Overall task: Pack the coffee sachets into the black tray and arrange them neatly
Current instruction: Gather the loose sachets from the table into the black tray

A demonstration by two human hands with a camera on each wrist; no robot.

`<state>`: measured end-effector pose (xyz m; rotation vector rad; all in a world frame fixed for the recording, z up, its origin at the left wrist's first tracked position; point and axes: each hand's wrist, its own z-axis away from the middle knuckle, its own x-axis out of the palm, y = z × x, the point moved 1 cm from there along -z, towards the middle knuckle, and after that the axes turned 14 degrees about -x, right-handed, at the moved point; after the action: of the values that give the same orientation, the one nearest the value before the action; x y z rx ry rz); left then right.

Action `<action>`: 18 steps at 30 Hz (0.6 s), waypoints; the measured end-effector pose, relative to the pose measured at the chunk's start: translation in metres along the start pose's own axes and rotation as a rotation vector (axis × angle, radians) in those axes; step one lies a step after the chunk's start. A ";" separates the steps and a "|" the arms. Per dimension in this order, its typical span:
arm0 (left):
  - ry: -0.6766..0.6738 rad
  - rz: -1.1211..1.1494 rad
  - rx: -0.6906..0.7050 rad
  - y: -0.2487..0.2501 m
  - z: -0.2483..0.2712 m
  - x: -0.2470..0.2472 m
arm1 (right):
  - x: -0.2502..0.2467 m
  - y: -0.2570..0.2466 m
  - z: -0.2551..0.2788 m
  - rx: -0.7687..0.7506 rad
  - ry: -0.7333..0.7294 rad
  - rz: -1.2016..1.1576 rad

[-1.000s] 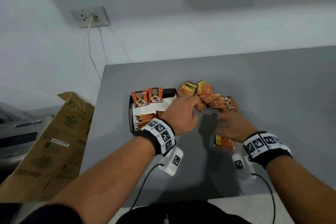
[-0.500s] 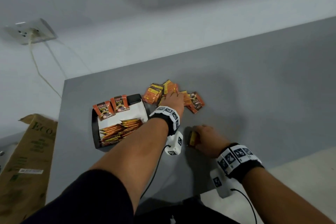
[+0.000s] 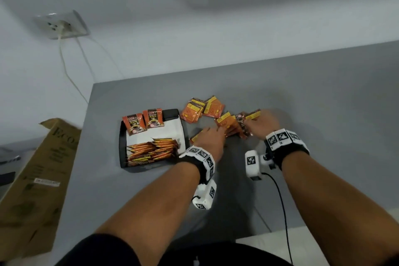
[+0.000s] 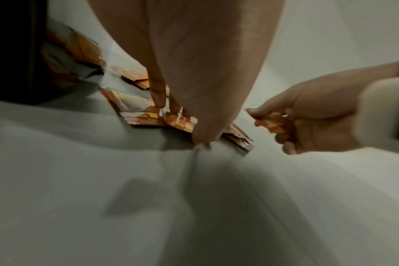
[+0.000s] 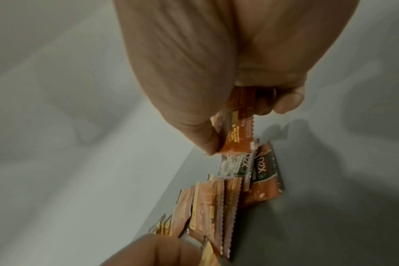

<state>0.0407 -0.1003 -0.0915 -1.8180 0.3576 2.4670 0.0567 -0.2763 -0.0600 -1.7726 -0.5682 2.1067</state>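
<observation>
The black tray (image 3: 122, 147) lies on the grey table, left of both hands. It holds two orange sachets standing upright (image 3: 142, 122) at the back and a packed row of sachets (image 3: 153, 151) at the front. Loose sachets (image 3: 203, 109) lie to its right, with another cluster (image 3: 230, 125) between the hands. My left hand (image 3: 216, 131) rests straight fingers (image 4: 158, 97) on sachets (image 4: 143, 115) of that cluster. My right hand (image 3: 251, 122) pinches one sachet (image 5: 237, 133) between thumb and fingers, just above the cluster (image 5: 216, 203).
A brown cardboard box (image 3: 36, 179) leans off the table's left edge. A wall socket (image 3: 62, 25) with a cable hangs at the back left. The table (image 3: 323, 103) stretches far to the right. Wrist camera cables (image 3: 280, 201) trail toward the front edge.
My right hand has moved from near the front of the table up to the loose cluster, still with a sachet. My left hand stays on the loose sachets. The head view has shifted.
</observation>
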 end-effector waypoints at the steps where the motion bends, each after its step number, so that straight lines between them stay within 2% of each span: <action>1: -0.004 -0.004 0.006 0.001 0.004 -0.001 | 0.005 0.000 -0.010 -0.019 -0.043 0.071; 5: 0.022 0.007 0.035 0.004 0.012 -0.012 | 0.034 0.013 -0.041 -0.055 -0.107 0.244; 10: 0.134 0.237 -0.084 -0.008 0.002 -0.024 | 0.059 0.037 -0.063 0.080 -0.078 0.324; 13: 0.037 0.077 -0.155 -0.008 0.000 -0.016 | 0.065 0.056 -0.071 0.138 -0.048 0.274; 15: -0.025 -0.014 -0.241 -0.005 0.005 -0.010 | 0.047 0.047 -0.056 0.127 -0.036 0.207; 18: -0.038 -0.121 -0.338 -0.002 0.010 0.000 | 0.019 0.039 -0.036 0.182 0.065 0.088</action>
<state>0.0317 -0.0958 -0.0895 -1.8352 -0.1792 2.5960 0.0887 -0.2974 -0.1009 -1.7842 -0.2759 2.0762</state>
